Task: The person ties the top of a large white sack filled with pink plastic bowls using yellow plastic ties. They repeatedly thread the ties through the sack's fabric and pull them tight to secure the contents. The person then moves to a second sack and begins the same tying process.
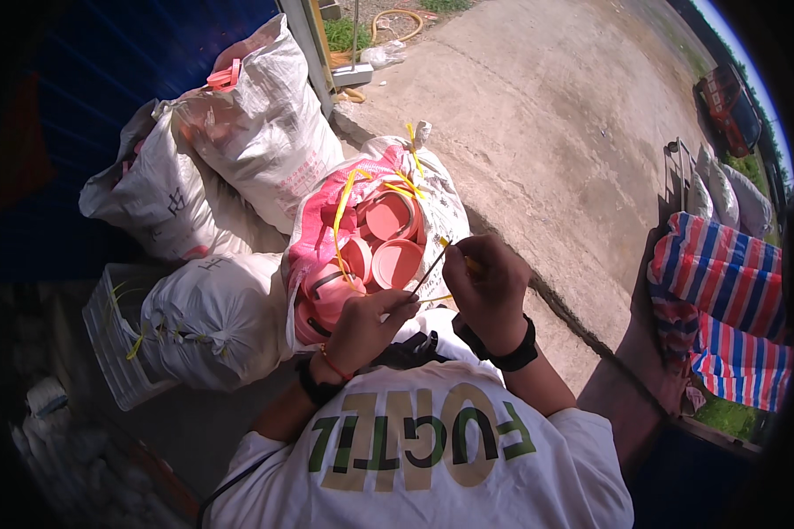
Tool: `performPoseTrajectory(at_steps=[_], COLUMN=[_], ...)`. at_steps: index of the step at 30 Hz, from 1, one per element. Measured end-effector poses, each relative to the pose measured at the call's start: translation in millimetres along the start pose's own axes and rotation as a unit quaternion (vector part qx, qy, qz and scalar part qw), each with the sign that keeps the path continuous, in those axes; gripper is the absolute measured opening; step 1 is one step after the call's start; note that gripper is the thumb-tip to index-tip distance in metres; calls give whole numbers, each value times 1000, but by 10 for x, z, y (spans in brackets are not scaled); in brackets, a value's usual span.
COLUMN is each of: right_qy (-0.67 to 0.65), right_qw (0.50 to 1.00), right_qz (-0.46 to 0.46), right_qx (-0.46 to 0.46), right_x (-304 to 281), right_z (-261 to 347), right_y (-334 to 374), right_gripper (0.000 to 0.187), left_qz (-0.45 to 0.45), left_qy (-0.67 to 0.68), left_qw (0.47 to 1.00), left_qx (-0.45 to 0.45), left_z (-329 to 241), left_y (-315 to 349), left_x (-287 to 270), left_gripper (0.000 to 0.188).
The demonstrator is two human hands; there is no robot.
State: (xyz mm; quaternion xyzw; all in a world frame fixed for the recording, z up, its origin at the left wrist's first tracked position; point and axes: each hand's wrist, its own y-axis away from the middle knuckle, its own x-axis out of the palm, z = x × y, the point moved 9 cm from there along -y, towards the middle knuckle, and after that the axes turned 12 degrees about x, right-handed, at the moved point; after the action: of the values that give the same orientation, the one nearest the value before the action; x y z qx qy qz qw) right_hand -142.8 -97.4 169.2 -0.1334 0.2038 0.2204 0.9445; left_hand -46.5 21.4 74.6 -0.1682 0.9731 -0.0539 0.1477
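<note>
Between my hands runs a thin dark needle-like rod (429,272), slanting from the right fingers down to the left fingertips. My right hand (492,280) is closed around its upper end, where a bit of yellow shows. At the lower end, my left hand (369,324) pinches its fingers together; a pale yellow strip (435,300) stretches out from them. Just beyond both hands stands an open white woven sack (445,204) with a pink lining. Round pink plastic pieces (397,263) fill it, and yellow strips (342,214) hang along its mouth.
Two filled white sacks (269,119) lean by a blue wall (141,44) at left. A tied white sack (212,317) rests in a white crate (106,339). Striped bags (723,273) lie right of the concrete ground (538,115); a red vehicle (730,110) is farther off.
</note>
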Motion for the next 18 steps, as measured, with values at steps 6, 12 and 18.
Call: performPoseTrajectory(at_steps=[6,12,18], right_qy=[-69,-236,-417], right_qw=[994,969,902], right_qz=[55,9,-5], right_qx=[66,66,109], right_x=[106,-253,-1058], right_z=[-170,-364,-639], right_y=[-1,-183,-486], right_gripper=[8,14,19], left_qz=[6,43,65], left_qy=[-73,-165,-210], left_qw=[996,983,970], left_qx=[42,74,103], left_z=[-61,-73,-90], left_y=[5,7,7], left_x=[10,-5,3], left_gripper=[18,18,20])
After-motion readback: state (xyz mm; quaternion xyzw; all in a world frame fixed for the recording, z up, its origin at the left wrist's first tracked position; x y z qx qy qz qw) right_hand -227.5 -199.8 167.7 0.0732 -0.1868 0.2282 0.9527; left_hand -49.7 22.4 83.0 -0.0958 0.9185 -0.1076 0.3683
